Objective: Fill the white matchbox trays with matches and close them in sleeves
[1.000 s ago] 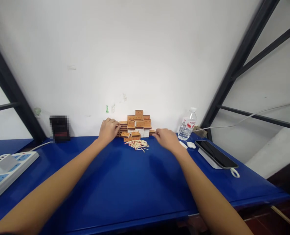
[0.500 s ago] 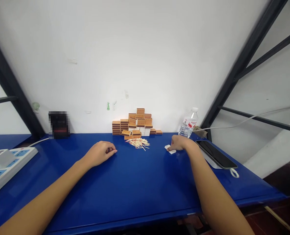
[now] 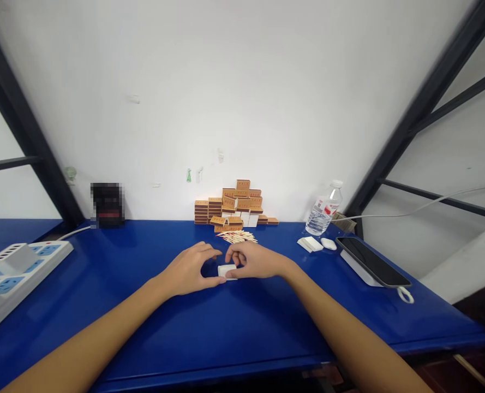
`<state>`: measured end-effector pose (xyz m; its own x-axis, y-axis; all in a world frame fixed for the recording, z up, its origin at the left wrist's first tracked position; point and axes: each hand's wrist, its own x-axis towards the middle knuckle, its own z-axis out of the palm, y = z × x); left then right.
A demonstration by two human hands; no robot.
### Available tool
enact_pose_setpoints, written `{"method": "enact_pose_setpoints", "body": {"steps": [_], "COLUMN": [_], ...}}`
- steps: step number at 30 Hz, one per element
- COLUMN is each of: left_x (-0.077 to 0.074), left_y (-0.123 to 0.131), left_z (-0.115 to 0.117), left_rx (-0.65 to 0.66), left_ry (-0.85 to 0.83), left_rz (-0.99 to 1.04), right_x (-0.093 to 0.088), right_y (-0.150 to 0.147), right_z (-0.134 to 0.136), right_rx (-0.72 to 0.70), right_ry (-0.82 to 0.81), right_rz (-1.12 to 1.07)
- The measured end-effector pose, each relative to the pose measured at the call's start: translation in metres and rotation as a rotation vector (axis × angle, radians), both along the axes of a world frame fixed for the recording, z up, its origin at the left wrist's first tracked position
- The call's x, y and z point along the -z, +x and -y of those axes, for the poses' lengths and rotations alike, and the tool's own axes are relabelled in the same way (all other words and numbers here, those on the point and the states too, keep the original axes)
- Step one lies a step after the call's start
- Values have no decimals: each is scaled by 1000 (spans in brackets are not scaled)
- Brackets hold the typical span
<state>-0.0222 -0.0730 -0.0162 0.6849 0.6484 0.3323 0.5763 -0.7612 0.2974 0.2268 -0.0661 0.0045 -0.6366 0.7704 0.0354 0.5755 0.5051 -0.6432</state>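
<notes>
A small white matchbox tray (image 3: 222,270) is at the middle of the blue table, between my two hands. My right hand (image 3: 255,260) comes in from the right, its thumb laid over the tray and its fingers bent behind it, gripping it. My left hand (image 3: 193,266) is on the other side with thumb and fingers apart; the thumb tip is at the tray's left edge. Just behind the hands lies a loose heap of matches (image 3: 239,236). Orange matchboxes (image 3: 243,203) are stacked against the wall beyond, with white trays low among them.
At the right are several white pieces (image 3: 310,244), a small white rounded case (image 3: 328,244), a water bottle (image 3: 324,208) and a phone (image 3: 373,262) on a white block. A white power strip (image 3: 41,265) lies on the left. A pixelated dark object (image 3: 108,205) stands by the wall.
My right hand has moved left from the white pieces to the middle, bringing the tray. My left hand has come right and opened around the tray's left side. The view has shifted slightly.
</notes>
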Motion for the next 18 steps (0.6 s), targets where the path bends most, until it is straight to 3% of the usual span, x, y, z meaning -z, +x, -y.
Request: {"method": "enact_pose_setpoints", "body": {"steps": [2, 4, 7, 9, 12, 18], "left_x": [3, 5, 8, 9, 8, 5], "left_y": [1, 1, 3, 3, 3, 2], "left_z": [-1, -3, -4, -4, -4, -6], "left_rx": [11, 26, 36, 36, 28, 22], "left_ry": [-23, -34, -33, -33, -31, -15], "left_rz": [1, 8, 19, 23, 21, 3], "right_x": [6, 12, 20, 24, 26, 20], "right_y": [2, 7, 9, 5, -4, -2], "right_z": [-8, -20, -37, -45, -51, -45], "right_rx": [79, 273, 567, 662, 679, 569], "right_ry": [47, 157, 291, 322, 359, 377], "right_rz": [-71, -79, 26, 122, 256, 456]}}
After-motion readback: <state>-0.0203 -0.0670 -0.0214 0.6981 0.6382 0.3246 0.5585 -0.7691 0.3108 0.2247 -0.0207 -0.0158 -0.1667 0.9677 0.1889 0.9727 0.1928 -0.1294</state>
